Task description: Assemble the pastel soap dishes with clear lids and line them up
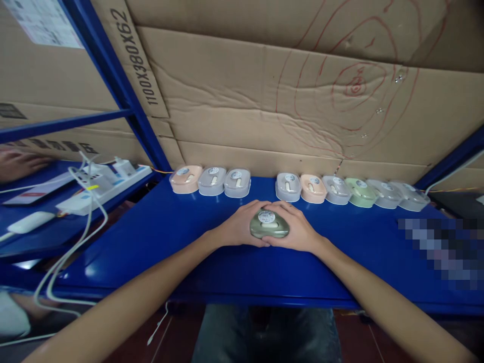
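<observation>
An olive-green, mouse-shaped plastic case [269, 225] with a round white sticker on top rests on the blue shelf [159, 242]. My left hand [240, 224] cups its left side and my right hand [297, 227] cups its right side, fingertips meeting over its far edge. Behind it, along the cardboard wall, runs a row of similar cases: a peach one [185, 179], two grey ones [212, 181] on the left, then after a gap several more, including a peach one [313, 188] and a green one [360, 192].
Cardboard sheets [264, 101] back the shelf, with blue uprights [121, 85] at the sides. To the left, a white power strip [102, 186] with plugs and white cables [81, 237] lies on another shelf; another person's hand [17, 164] shows at the far left edge.
</observation>
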A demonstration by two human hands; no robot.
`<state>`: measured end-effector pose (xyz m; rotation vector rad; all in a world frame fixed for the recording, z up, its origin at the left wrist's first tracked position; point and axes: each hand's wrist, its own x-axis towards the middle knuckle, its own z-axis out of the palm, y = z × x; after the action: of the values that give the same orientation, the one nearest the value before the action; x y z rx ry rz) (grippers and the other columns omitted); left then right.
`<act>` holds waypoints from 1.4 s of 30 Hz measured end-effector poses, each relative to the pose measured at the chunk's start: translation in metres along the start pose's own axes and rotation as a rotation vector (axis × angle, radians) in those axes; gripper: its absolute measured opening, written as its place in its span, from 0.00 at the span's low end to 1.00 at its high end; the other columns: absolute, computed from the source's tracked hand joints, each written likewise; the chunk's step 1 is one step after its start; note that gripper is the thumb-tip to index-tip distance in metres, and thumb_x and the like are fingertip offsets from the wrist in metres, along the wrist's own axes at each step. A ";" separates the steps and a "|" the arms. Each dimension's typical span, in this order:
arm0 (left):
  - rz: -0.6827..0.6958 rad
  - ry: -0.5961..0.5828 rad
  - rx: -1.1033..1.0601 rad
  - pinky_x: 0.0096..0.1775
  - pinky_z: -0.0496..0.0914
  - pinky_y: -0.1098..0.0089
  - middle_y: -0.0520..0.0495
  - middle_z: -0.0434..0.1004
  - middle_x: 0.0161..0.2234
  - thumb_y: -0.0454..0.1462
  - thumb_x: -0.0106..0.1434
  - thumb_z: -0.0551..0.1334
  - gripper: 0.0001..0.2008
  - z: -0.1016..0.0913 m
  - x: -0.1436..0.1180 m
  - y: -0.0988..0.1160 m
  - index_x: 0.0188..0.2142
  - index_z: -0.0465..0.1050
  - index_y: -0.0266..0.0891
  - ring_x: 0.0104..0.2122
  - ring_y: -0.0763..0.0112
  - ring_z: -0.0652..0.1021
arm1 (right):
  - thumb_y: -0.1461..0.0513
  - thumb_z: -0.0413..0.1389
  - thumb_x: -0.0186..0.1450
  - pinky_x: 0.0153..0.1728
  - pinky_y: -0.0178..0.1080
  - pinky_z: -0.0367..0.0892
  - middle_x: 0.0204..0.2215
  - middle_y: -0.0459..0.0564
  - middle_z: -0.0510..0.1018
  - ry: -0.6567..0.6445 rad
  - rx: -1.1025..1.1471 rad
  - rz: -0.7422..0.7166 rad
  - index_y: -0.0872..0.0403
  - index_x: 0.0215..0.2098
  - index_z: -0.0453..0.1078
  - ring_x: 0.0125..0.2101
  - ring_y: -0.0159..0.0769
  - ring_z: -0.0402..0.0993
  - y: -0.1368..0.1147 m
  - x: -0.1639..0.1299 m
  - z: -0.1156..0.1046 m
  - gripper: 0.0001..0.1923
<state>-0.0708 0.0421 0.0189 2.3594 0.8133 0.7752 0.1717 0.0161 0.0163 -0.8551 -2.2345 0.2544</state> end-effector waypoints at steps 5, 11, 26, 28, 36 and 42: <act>0.002 -0.010 -0.013 0.61 0.73 0.43 0.40 0.77 0.61 0.47 0.47 0.83 0.51 -0.001 0.001 0.000 0.67 0.67 0.47 0.59 0.41 0.78 | 0.47 0.72 0.62 0.57 0.55 0.79 0.58 0.58 0.80 -0.006 -0.011 0.006 0.48 0.66 0.71 0.55 0.52 0.81 0.000 0.000 0.000 0.38; 0.021 -0.033 -0.012 0.62 0.72 0.42 0.39 0.77 0.62 0.49 0.50 0.83 0.49 -0.005 0.001 0.004 0.67 0.67 0.47 0.60 0.41 0.77 | 0.47 0.72 0.62 0.57 0.54 0.79 0.58 0.58 0.80 0.001 -0.020 0.002 0.49 0.66 0.71 0.56 0.52 0.80 -0.001 -0.001 0.001 0.38; -0.038 -0.127 -0.056 0.66 0.67 0.38 0.36 0.71 0.69 0.53 0.51 0.82 0.54 -0.020 0.000 0.005 0.72 0.64 0.49 0.66 0.36 0.73 | 0.44 0.73 0.61 0.55 0.58 0.79 0.57 0.57 0.80 -0.002 0.060 0.011 0.46 0.65 0.72 0.54 0.53 0.81 0.000 0.001 -0.001 0.38; -0.076 -0.133 -0.060 0.67 0.66 0.36 0.34 0.69 0.71 0.55 0.49 0.83 0.58 -0.020 -0.001 0.007 0.74 0.61 0.49 0.68 0.34 0.72 | 0.44 0.73 0.62 0.57 0.59 0.78 0.57 0.57 0.81 0.004 0.074 0.014 0.46 0.64 0.72 0.55 0.53 0.81 -0.001 0.003 -0.003 0.37; -0.117 -0.140 -0.106 0.66 0.67 0.38 0.33 0.70 0.70 0.55 0.49 0.83 0.68 -0.026 -0.002 0.006 0.80 0.48 0.47 0.68 0.35 0.72 | 0.46 0.71 0.66 0.56 0.57 0.77 0.55 0.55 0.84 0.059 0.074 -0.014 0.47 0.62 0.74 0.53 0.52 0.82 0.005 0.008 -0.034 0.31; -0.133 -0.208 0.062 0.69 0.62 0.39 0.36 0.71 0.69 0.59 0.50 0.82 0.54 -0.037 -0.002 0.010 0.70 0.68 0.45 0.70 0.33 0.68 | 0.46 0.69 0.67 0.67 0.67 0.64 0.58 0.55 0.83 -0.021 -0.210 0.076 0.46 0.62 0.73 0.60 0.59 0.76 0.026 0.002 -0.090 0.29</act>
<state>-0.0932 0.0444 0.0504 2.3631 0.9042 0.4478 0.2458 0.0314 0.0719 -1.0542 -2.2794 0.0646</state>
